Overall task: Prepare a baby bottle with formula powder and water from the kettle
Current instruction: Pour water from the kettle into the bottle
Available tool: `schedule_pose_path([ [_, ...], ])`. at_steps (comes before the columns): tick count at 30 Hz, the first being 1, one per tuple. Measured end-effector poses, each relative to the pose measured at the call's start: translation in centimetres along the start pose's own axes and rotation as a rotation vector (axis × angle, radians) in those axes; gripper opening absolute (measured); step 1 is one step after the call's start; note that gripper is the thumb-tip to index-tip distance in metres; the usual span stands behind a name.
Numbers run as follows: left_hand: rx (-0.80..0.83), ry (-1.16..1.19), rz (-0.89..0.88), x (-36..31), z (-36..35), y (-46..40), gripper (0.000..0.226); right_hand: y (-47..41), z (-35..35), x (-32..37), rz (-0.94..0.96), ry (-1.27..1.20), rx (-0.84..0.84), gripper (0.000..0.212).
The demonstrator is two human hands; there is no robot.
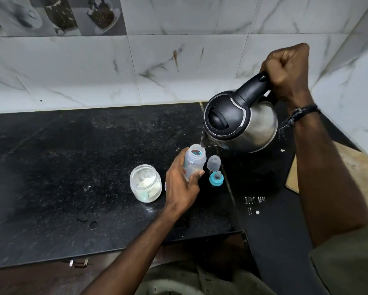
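Left hand (182, 184) gripping clear plastic baby bottle (194, 161), right hand (287, 71) at its 2 o'clock closed on black handle of tilted steel kettle (240, 122), spout over bottle mouth; speckled black stone counter (72, 167), white marble-tiled wall (136, 71) behind.

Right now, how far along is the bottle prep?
Done: the baby bottle is open, its teat ring and clear cap lying on the counter. In hand: left hand steadies the bottle while right hand tips the kettle over its mouth. Left: recapping; whether powder from the jar is in, I can't tell.
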State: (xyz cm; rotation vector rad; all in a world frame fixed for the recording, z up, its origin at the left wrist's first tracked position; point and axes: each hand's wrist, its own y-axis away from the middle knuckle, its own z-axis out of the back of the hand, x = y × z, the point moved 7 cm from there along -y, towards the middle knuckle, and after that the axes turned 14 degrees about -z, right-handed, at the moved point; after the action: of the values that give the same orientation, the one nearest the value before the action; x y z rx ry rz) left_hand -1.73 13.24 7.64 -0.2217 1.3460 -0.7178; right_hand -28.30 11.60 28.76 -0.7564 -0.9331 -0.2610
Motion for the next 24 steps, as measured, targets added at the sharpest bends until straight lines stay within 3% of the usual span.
schedule_pose_path([
  [24, 0.003, -0.012, 0.001, 0.0, 0.1, 0.7, 0.061, 0.8, -0.3, 1.2, 0.047, 0.044, 0.030, 0.037],
])
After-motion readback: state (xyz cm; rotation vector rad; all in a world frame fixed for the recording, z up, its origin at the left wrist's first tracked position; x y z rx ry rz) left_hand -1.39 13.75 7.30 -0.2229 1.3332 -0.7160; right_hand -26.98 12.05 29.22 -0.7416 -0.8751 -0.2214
